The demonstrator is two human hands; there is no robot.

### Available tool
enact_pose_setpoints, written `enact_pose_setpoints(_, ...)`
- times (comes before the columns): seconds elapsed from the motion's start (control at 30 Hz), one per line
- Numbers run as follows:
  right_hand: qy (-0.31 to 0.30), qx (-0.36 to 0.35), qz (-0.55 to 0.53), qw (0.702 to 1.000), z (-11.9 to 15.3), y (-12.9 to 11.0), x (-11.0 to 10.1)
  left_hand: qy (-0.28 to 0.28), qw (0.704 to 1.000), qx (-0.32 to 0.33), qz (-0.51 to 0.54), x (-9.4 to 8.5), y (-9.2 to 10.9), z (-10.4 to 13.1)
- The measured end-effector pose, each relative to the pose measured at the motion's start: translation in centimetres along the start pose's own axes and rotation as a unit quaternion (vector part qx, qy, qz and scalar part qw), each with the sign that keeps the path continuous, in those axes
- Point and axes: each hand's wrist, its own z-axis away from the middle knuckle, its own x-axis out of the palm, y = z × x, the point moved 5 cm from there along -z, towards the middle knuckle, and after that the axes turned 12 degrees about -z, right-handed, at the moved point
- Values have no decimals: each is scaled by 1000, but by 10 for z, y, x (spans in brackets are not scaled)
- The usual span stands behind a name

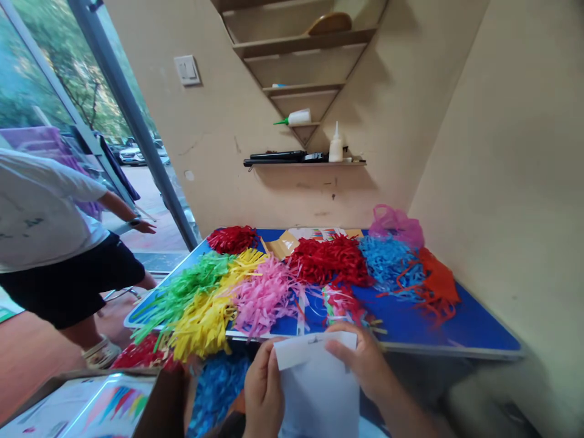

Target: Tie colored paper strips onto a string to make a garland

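Observation:
In front of the table, my left hand (263, 386) pinches the left edge of a white folded paper (319, 389). My right hand (358, 353) grips its upper right corner, with the thumb on the front. The paper's top is turned over as a flap with small dark print; whether it is a single sheet or an envelope I cannot tell. Just beyond it lies a small bundle of red, white and green strips (342, 304). Bunches of pink (267, 295), yellow (205, 316), green (191, 286), red (328, 258), blue (392, 264) and orange (438, 283) strips cover much of the table.
The blue table (474, 325) stands against the wall. Above it, a shelf (310, 163) holds a glue bottle (336, 146) and black tools. An open box (171, 395) with printed sheets stands lower left, near blue strips (219, 389). A person (50, 219) is by the doorway.

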Motion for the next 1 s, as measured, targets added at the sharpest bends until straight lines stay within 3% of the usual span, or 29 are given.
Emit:
enact_pose_setpoints(0.13,-23,-18,19,999,2,-3,3,21,999,-20,13,3,2,5)
enact_pose_setpoints(0.23,-2,-23,18,1000,1,-3,0,13,1000,-20,18,2,-1,2)
enact_pose_setpoints(0.3,4,-17,13,1000,-1,-2,-1,-21,999,-7,26,1,-4,-2)
enact_pose_setpoints(0.4,-27,-9,23,999,-2,-3,0,-117,991,27,50,2,-2,-8)
enact_pose_setpoints(0.47,-47,-14,40,998,-2,-5,1,-145,987,31,61,2,1,-10)
enact_pose_setpoints(0.6,-60,-43,67,995,-1,-11,1,-120,989,-11,85,3,-1,-11)
enact_pose_setpoints(0.73,-87,-110,139,980,-5,-24,1,-99,976,-89,173,11,-15,-7)
enact_pose_setpoints(0.9,-193,-165,170,952,-10,-39,3,-157,933,-190,262,18,-22,-3)
enact_pose_setpoints(1.0,-218,-160,193,943,-12,-45,5,-193,913,-217,288,16,-19,-1)
